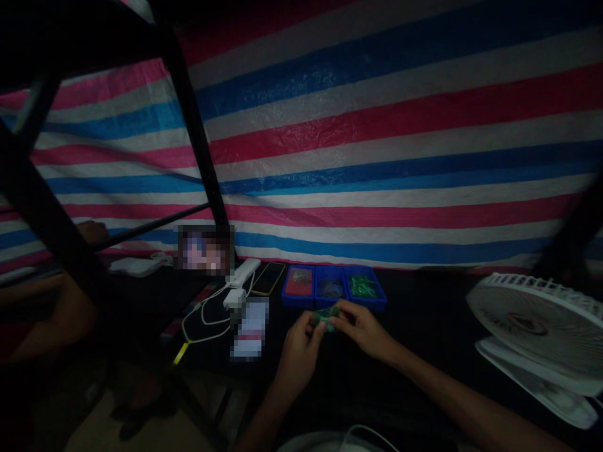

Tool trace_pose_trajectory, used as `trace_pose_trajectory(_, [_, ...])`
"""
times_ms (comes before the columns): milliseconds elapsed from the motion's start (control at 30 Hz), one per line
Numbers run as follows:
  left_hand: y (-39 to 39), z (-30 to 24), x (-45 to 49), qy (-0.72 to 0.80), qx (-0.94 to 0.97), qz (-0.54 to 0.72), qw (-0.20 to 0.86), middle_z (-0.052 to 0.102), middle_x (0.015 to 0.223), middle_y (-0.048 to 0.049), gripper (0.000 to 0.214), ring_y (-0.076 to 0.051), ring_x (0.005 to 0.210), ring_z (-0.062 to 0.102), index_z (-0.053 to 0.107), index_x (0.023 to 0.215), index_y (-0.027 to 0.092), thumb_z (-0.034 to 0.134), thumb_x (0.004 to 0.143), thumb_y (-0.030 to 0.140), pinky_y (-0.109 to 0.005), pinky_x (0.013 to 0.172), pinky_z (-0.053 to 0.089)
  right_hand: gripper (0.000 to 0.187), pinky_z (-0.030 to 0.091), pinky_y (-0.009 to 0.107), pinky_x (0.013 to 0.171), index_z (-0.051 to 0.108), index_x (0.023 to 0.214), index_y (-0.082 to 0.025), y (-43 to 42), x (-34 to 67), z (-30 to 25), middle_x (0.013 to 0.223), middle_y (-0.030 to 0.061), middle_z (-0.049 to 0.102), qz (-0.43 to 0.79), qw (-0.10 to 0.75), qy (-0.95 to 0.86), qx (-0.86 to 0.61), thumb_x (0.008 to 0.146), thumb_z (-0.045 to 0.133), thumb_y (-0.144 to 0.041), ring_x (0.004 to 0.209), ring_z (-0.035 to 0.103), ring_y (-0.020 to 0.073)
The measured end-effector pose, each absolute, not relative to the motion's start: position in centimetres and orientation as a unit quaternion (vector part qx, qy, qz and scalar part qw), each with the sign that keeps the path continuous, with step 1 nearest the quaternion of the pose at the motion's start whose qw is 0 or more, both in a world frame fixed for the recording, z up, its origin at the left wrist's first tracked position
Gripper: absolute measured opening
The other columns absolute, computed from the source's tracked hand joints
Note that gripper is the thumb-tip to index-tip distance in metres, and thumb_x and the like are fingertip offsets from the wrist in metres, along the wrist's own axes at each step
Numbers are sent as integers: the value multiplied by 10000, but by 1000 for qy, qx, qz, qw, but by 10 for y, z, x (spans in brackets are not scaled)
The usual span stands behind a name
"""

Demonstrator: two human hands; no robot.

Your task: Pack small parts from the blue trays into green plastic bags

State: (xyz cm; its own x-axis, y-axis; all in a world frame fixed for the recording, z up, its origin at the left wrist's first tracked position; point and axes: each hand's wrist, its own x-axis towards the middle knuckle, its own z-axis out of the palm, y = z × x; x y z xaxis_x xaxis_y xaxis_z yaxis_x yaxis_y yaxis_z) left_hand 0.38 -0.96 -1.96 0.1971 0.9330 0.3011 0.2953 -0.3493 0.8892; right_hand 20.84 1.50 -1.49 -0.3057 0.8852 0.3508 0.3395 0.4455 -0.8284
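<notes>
A wide tarpaulin (pixel 377 144) striped in pink, blue and white fills the upper part of the frame, crossed at upper left by a black metal frame (pixel 193 125). Below it runs a dark table (pixel 424 320), with a white desk fan (pixel 532 333) at lower right. At far left, another person's forearm (pixel 47 307) lies in shadow. Near lower center, the left hand (pixel 296 358) and right hand (pixel 362 326) meet above the table, their fingers closed together on a small green piece (pixel 326 317); in this dim light, it looks like folded plastic. Just beyond them stand three blue trays (pixel 296 304) in a row, the rightmost holding green pieces (pixel 362 287). Left of the trays lie a phone (pixel 268 278) and white charging cables (pixel 207 320). Two pixelated patches (pixel 203 249) hide other items.
</notes>
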Motion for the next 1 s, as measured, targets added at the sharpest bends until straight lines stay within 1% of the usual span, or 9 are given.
trace_pose_trajectory(100, [-10,-20,3,451,685,453,348,574,730,26,280,-146,664,531,606,886,205,547,1018,445,-240,626,388,488,316,260,628,471,730,-210,15,209,-17,707,-54,400,324,403,-746,-420,950,657,-604,669,381,136])
trace_pose_trajectory(167, [-10,-20,3,453,684,454,347,568,721,32,277,-144,653,528,596,889,207,538,1024,441,-243,625,386,512,309,257,621,426,713,-215,14,208,-17,705,-57,391,337,393,-746,-419,950,657,-606,662,368,131])
trace_pose_trajectory(300, [-10,-20,3,454,683,453,348,614,760,16,258,-153,690,566,615,921,203,542,1026,427,-250,647,409,527,309,257,623,421,725,-218,12,207,-13,709,-57,379,360,394,-738,-413,947,640,-642,666,363,132])
trace_pose_trajectory(433, [-10,-19,3,439,680,462,364,661,830,0,218,-166,745,617,636,1049,208,541,1031,403,-264,701,450,547,307,260,626,423,722,-218,11,208,-10,712,-53,373,355,394,-739,-415,938,633,-673,673,362,138])
trace_pose_trajectory(500, [-11,-18,3,430,681,465,367,676,861,-8,204,-169,770,630,636,1045,208,542,1033,389,-267,723,461,547,303,260,625,421,717,-216,12,209,-12,713,-53,372,345,390,-744,-418,941,637,-666,672,359,137])
trace_pose_trajectory(600, [-11,-18,4,425,684,463,369,687,871,-12,202,-168,779,633,635,999,206,539,1038,380,-267,732,461,510,308,256,627,455,737,-212,13,209,-16,719,-51,390,330,387,-752,-419,959,632,-636,676,369,136])
trace_pose_trajectory(800, [-10,-19,3,433,682,466,362,689,867,-13,212,-176,782,639,650,1029,209,546,1035,394,-276,739,463,415,355,257,667,589,845,-194,12,208,-17,771,-31,486,319,407,-754,-405,1002,599,-577,720,436,147])
trace_pose_trajectory(1000, [-10,-18,2,435,683,484,331,687,994,-42,180,-184,850,639,674,1063,213,571,1018,354,-289,781,479,360,373,274,670,721,964,-191,14,210,-13,772,-14,560,314,417,-749,-407,985,645,-543,720,488,161])
